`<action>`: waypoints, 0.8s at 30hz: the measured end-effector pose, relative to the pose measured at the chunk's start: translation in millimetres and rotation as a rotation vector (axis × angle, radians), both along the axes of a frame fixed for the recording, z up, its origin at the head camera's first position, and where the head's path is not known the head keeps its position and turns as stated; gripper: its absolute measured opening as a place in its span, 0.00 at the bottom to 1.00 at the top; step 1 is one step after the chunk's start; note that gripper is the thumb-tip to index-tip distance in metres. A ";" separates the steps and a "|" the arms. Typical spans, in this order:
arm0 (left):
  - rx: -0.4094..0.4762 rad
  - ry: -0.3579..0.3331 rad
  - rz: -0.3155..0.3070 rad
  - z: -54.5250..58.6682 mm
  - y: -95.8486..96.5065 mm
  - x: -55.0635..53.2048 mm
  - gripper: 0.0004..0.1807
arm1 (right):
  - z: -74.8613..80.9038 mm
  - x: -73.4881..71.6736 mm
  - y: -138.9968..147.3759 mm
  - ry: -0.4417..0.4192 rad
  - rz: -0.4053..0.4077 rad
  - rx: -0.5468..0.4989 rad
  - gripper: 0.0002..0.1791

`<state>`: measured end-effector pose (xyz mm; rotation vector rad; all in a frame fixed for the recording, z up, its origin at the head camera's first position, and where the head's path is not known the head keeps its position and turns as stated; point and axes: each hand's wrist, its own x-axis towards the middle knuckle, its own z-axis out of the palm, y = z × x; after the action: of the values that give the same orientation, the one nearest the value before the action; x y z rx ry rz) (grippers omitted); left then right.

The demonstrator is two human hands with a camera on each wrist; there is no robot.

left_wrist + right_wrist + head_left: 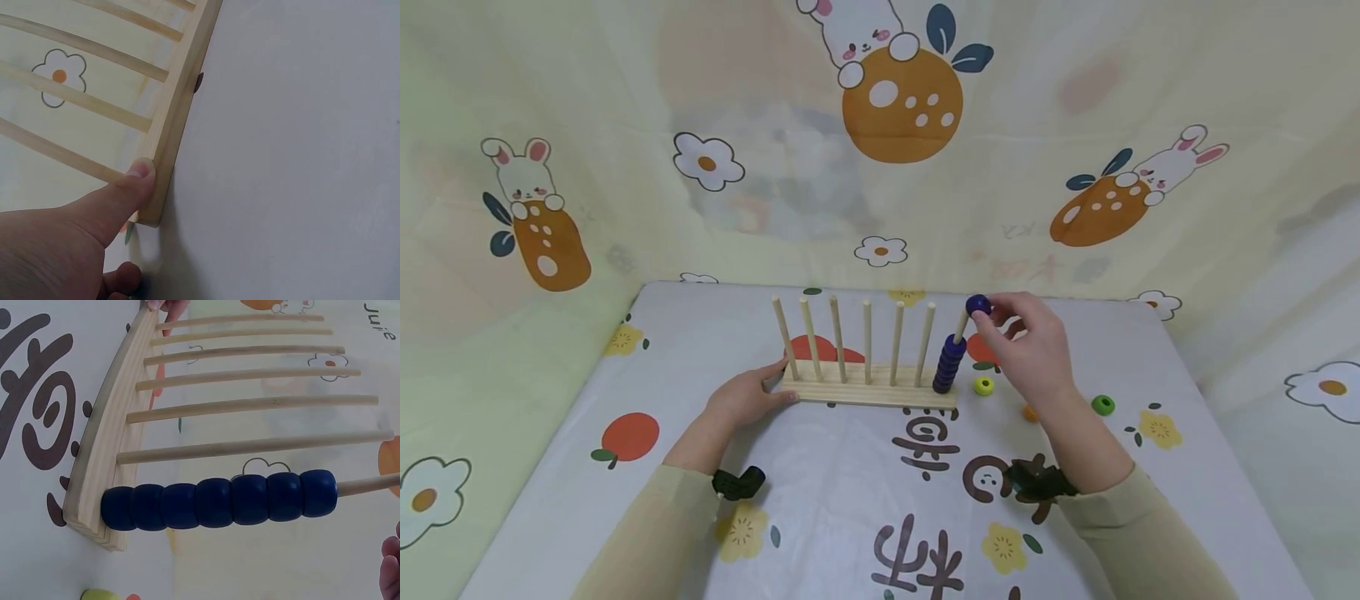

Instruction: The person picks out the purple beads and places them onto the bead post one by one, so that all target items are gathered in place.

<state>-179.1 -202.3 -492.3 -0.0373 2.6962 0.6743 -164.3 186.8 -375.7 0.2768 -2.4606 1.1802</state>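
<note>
A wooden peg rack (pixel 872 395) stands on the table with a row of upright pegs. My left hand (pixel 743 402) grips its left end; in the left wrist view the thumb (pixel 137 175) presses against the base. Several dark blue beads (pixel 214 503) are stacked on the rightmost peg, and the other pegs are bare. At that peg's top, my right hand (pixel 1033 346) pinches another dark blue bead (pixel 978 306) between thumb and fingers. Whether the peg's tip is inside this bead, I cannot tell. Only fingertips of the right hand show in the right wrist view.
To the right of the rack lie a yellow-green bead (pixel 983 386), a green bead (pixel 1102 405) and an orange bead (pixel 1031 413) partly hidden by the right wrist. A printed white cloth (pixel 820 483) covers the table, and a patterned curtain (pixel 775 233) hangs behind.
</note>
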 end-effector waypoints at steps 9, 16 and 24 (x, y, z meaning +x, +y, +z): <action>0.000 -0.002 0.014 0.9 1.9 0.1 0.44 | -1.5 -3.1 -4.5 0.002 0.022 -0.002 0.19; 0.010 -0.002 0.003 1.5 -0.3 1.1 0.44 | -1.1 -1.6 -8.1 -0.031 0.007 0.085 0.20; 0.006 0.004 -0.023 1.9 -0.3 1.2 0.44 | -2.5 -0.8 -7.2 -0.021 0.001 0.123 0.20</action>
<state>-177.9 -202.6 -490.4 -0.0038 2.6942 0.6759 -165.1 179.6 -378.3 0.3018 -2.5562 1.0382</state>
